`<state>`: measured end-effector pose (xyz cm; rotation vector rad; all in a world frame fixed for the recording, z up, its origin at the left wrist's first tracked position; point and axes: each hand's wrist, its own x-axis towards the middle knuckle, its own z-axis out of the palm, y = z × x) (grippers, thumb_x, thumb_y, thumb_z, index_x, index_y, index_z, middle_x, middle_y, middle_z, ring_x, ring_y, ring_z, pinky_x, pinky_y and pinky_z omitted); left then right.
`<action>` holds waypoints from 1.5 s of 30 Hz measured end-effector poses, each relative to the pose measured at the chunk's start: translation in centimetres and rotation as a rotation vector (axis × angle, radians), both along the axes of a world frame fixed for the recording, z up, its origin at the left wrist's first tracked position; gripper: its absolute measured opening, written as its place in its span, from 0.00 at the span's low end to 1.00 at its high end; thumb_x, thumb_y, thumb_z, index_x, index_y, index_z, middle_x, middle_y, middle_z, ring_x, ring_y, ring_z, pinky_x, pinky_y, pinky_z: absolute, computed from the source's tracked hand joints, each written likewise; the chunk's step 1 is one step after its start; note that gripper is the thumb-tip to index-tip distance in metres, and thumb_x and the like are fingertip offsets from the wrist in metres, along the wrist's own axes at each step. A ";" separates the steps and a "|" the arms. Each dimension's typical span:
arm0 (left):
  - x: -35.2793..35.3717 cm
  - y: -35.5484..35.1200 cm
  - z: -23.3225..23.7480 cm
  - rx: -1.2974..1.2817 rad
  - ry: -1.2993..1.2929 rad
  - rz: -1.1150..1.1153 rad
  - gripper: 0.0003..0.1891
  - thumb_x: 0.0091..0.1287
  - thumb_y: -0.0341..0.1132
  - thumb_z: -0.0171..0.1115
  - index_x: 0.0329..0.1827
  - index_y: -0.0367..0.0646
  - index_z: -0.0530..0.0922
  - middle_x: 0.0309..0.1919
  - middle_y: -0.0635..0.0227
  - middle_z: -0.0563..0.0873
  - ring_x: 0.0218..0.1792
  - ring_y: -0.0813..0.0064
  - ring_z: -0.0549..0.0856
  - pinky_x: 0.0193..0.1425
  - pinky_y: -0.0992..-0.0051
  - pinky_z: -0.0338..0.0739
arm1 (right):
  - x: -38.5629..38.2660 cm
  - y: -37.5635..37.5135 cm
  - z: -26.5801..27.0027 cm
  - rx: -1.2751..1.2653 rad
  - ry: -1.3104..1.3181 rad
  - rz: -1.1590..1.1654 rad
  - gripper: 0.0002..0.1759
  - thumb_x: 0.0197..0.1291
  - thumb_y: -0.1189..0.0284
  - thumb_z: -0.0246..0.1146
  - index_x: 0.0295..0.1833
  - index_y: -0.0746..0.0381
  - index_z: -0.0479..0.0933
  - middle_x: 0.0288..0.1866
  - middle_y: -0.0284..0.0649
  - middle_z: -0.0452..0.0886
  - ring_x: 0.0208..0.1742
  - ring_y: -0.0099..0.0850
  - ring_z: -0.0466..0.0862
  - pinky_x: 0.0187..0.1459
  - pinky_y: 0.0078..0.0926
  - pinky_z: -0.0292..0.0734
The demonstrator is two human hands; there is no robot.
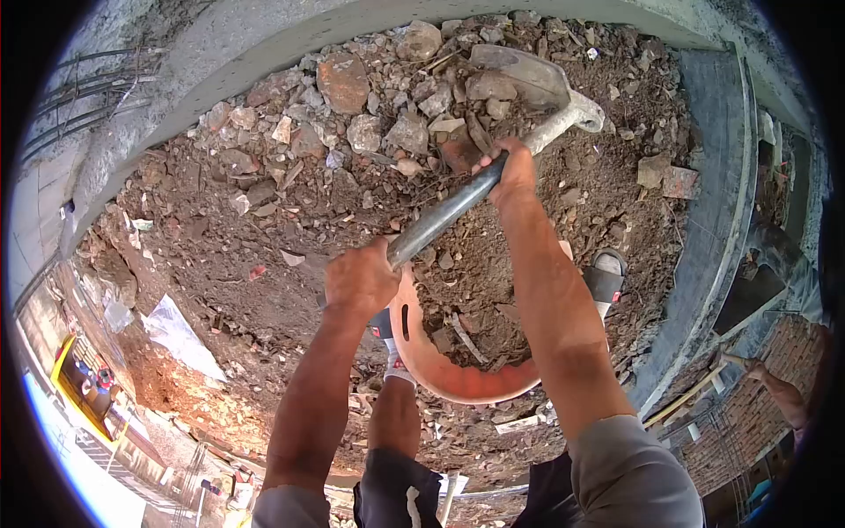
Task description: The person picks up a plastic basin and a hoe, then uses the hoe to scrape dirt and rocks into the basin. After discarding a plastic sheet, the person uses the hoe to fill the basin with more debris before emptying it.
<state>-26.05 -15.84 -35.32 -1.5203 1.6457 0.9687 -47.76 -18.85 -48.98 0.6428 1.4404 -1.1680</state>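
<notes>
Both hands grip the long handle of a hoe [451, 209], which slants from lower left to upper right. My left hand [361, 277] is closed around the handle's near end. Further up, my right hand [512, 172] wraps it just below the pale, dirt-caked part. The wide metal hoe blade [532, 77] rests among stones and soil at the top. Between my feet lies an orange pan [471, 387] with a slot in its rim; soil shows inside its curve, and my right forearm hides part of it.
Loose rubble and soil [299, 202] surround my feet, with larger stones [343, 84] at the back. A concrete edge [290, 48] bounds the far side, a grey slab [709, 202] the right. A plastic sheet [180, 339] lies left. Another person's arm [779, 387] holds a tool at right.
</notes>
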 end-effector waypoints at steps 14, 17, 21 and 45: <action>2.3 19.5 12.9 0.339 -0.084 0.286 0.22 0.60 0.46 0.60 0.52 0.41 0.76 0.39 0.48 0.86 0.46 0.50 0.86 0.55 0.55 0.77 | 6.0 15.2 9.2 0.252 -0.216 0.300 0.06 0.57 0.70 0.61 0.35 0.57 0.70 0.23 0.33 0.68 0.20 0.29 0.70 0.24 0.39 0.70; 5.3 21.0 17.4 0.442 -0.083 0.239 0.18 0.62 0.45 0.58 0.49 0.44 0.77 0.37 0.52 0.87 0.44 0.52 0.87 0.53 0.55 0.78 | 7.7 22.9 13.1 0.223 -0.321 0.169 0.06 0.54 0.70 0.62 0.33 0.55 0.70 0.22 0.32 0.68 0.20 0.29 0.72 0.27 0.38 0.72; 10.5 23.5 19.7 0.528 -0.113 0.101 0.14 0.61 0.44 0.58 0.46 0.48 0.80 0.35 0.57 0.88 0.40 0.55 0.88 0.49 0.55 0.78 | 10.6 30.9 17.4 0.424 -0.347 0.045 0.08 0.51 0.69 0.63 0.30 0.56 0.70 0.23 0.33 0.69 0.23 0.32 0.73 0.32 0.42 0.73; 13.7 16.1 2.8 0.162 -0.077 0.451 0.24 0.52 0.45 0.68 0.47 0.38 0.79 0.38 0.46 0.86 0.45 0.48 0.86 0.53 0.58 0.78 | 18.8 7.3 0.2 0.199 -0.129 0.435 0.08 0.56 0.71 0.63 0.31 0.63 0.73 0.22 0.39 0.70 0.16 0.35 0.73 0.17 0.42 0.70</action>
